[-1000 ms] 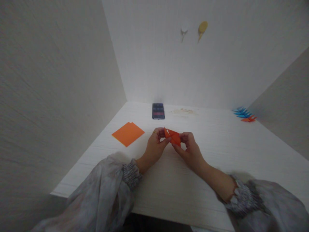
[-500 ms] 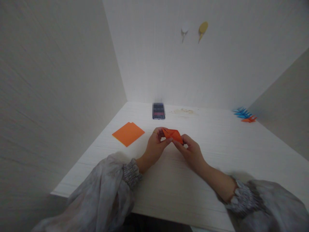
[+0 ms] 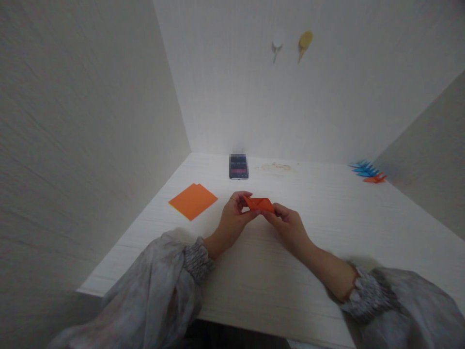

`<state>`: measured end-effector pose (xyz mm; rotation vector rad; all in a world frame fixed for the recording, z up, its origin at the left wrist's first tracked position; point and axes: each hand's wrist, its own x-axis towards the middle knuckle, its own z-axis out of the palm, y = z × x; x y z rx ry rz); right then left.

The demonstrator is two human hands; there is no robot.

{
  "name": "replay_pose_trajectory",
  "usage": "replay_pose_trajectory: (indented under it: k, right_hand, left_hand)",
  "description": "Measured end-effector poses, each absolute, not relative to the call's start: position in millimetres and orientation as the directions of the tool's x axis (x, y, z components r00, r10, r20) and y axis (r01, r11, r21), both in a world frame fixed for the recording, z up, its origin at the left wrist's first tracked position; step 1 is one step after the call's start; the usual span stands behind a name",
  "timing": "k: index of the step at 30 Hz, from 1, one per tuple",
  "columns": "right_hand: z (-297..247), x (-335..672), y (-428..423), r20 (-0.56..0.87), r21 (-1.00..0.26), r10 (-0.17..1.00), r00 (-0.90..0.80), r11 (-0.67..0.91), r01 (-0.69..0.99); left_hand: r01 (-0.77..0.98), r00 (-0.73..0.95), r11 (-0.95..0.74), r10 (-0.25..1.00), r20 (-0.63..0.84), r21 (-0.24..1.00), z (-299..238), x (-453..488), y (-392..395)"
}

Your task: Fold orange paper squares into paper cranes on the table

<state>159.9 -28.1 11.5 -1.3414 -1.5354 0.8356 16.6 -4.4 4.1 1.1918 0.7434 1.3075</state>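
Flattened in outline since a second ago, the small folded piece of bright orange paper (image 3: 259, 204) now shows a low, wide shape with a nearly level top edge, where it sloped down to the right before; the bare right hand (image 3: 289, 224) has shifted slightly rightward, while the bare left hand (image 3: 232, 218) stays almost in place.

Both wrists angle inward from gathered grey cuffs (image 3: 198, 259); fingers curl behind the paper and thumbs point toward each other along its near edge; each hand is closed to a pinch, the left gripping one end, the right the other; a thin gold-coloured ring (image 3: 233, 198) sits on a left finger.

Creased facets and a pointed left tip mark the folded paper; it is held between the hands, over the middle of the white wood-grained table (image 3: 290, 291); whether it touches the surface cannot be told.

Beyond the hands lies a dark rectangular phone (image 3: 239, 167); its screen is pixelated, its writing unreadable.
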Motion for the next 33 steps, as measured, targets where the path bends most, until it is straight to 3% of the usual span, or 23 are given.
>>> replay_pose_trajectory:
  k: [13,17,27,33]
  right_hand:
    - [4.5,161.1,-25.6,0.049,-0.991,0.999,-0.017,0.051,0.124]
    - [3.8,161.4,-25.8,0.017,-0.99,1.0,-0.004,0.017,0.142]
    - [8.8,164.9,-28.8,0.184,-0.932,0.982,-0.034,0.186,0.31]
    - [12.7,162.8,-29.6,0.172,-0.891,0.985,-0.034,0.17,0.42]
  left_hand:
    - [-0.418,0.141,-0.08,0.978,0.152,0.905,-2.0,16.5,0.9]
    - [-0.446,0.127,-0.061,0.983,0.13,0.893,-2.0,16.1,2.4]
    - [-0.464,0.12,-0.091,0.979,0.164,0.881,-2.3,15.4,4.7]
    - [-0.448,0.125,-0.084,0.98,0.155,0.89,-3.2,15.7,4.4]
